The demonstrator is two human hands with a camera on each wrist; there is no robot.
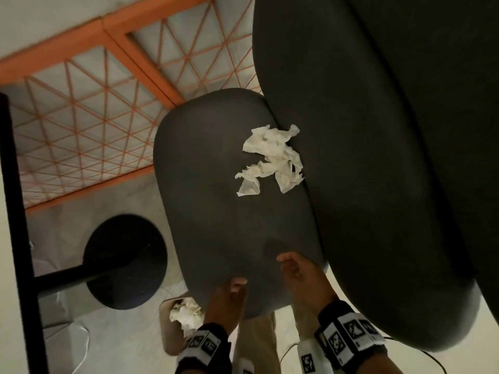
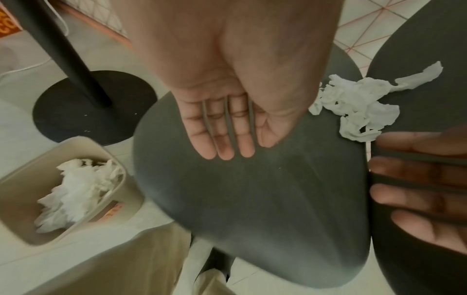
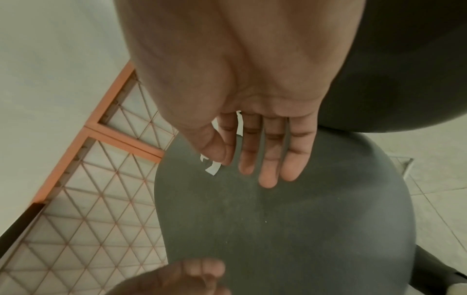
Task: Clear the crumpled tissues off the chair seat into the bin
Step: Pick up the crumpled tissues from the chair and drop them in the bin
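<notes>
Crumpled white tissues [image 1: 271,160] lie in a loose heap on the far part of the dark grey chair seat [image 1: 216,211], close against the backrest [image 1: 378,130]. The same tissues [image 2: 359,103] show in the left wrist view. My left hand [image 1: 232,290] hovers over the seat's near edge with straight, empty fingers [image 2: 222,143]. My right hand [image 1: 294,268] hangs beside it over the seat, fingers [image 3: 267,165] straight and empty. A beige bin [image 2: 22,199] holding white tissues [image 2: 76,191] stands on the floor left of the seat. The bin [image 1: 168,336] is partly hidden by my left wrist.
A black pole with a round base [image 1: 124,263] stands on the floor left of the chair. An orange wire-grid rack [image 1: 94,109] lies beyond. My beige trouser legs [image 2: 126,259] are below the seat's near edge. A white cable [image 1: 81,336] trails on the floor.
</notes>
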